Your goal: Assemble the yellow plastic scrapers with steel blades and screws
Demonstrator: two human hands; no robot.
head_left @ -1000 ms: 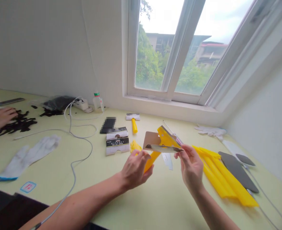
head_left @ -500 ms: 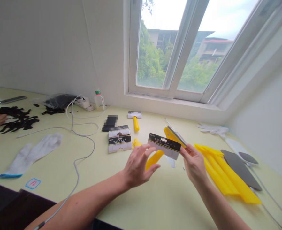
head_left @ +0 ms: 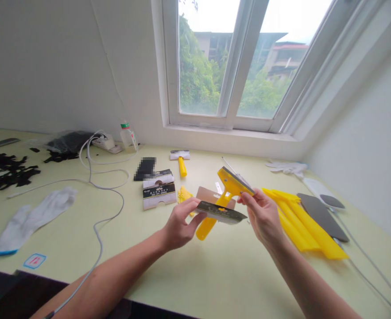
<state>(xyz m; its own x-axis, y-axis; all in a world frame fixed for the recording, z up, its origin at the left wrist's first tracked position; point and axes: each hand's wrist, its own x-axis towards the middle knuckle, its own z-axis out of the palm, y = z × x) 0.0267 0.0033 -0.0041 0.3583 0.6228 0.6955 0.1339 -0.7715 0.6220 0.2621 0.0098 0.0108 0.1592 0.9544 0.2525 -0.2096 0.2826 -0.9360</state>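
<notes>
My left hand (head_left: 182, 223) pinches the left end of a black-and-white cardboard sleeve (head_left: 220, 212), which is tilted so that I see it nearly edge-on. My right hand (head_left: 263, 212) is closed on the right end of the blade head of a yellow scraper (head_left: 228, 190). The scraper's handle slants down to the left and passes behind the sleeve. Several more printed sleeves (head_left: 159, 195) lie stacked left of my hands. Small yellow pieces (head_left: 183, 194) lie behind my left hand, and a scraper with a sleeve on its head (head_left: 182, 166) lies farther back.
Flat yellow sleeves (head_left: 301, 226) and a dark grey pad (head_left: 323, 216) lie on the right. A screwdriver-like rod (head_left: 229, 165) is behind the scraper. White gloves (head_left: 37, 217), a grey cable (head_left: 124, 195), a bottle (head_left: 128, 136) and black strips (head_left: 9, 170) are on the left.
My left hand has closed on the sleeve, which has moved down and tipped flatter. More of the yellow scraper shows in my right hand. The view has shifted right.
</notes>
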